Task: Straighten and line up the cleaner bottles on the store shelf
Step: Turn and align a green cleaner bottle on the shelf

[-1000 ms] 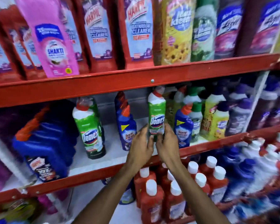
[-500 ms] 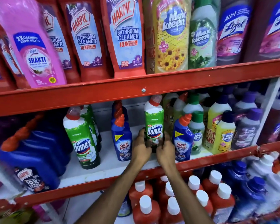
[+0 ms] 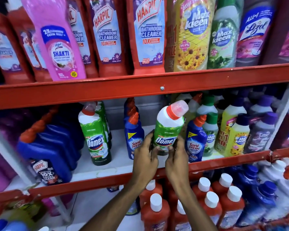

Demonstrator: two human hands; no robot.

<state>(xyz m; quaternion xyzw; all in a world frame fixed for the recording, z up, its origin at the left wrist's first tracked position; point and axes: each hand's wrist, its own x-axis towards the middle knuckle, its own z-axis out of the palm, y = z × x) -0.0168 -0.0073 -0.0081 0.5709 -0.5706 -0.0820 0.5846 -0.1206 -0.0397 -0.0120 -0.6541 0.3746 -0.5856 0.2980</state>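
- Both hands hold one green cleaner bottle (image 3: 168, 130) low on its body, at the middle shelf (image 3: 117, 164).
- The left hand (image 3: 144, 153) wraps the bottle's left side, fingers curled round the label; the right hand (image 3: 175, 155) clasps the right side, thumb on the front near the base.
- The bottle tilts, its red cap (image 3: 178, 108) leaning up and to the right, close under the red rail (image 3: 107, 92) of the shelf above. Whether its base touches the shelf board cannot be told; the hands hide it.
- Just to its right stands a blue bottle (image 3: 195, 140), upright, almost touching the right hand. Farther right, yellow, green and purple bottles (image 3: 237, 135) are packed tight to the shelf's front lip.
- To its left another blue bottle (image 3: 134, 135) stands upright, near the left hand, with more of its kind in file behind it.
- Farther left, a second green bottle (image 3: 97, 135) stands upright with others behind it; bare white board shows between it and the blue one, and in front of both, to the red front edge (image 3: 97, 182).
- At far left, dark blue jugs (image 3: 48, 147) lean left, near the front lip.
- Both forearms cross over the front edge, above orange bottles with white caps (image 3: 157, 212) on the shelf below.
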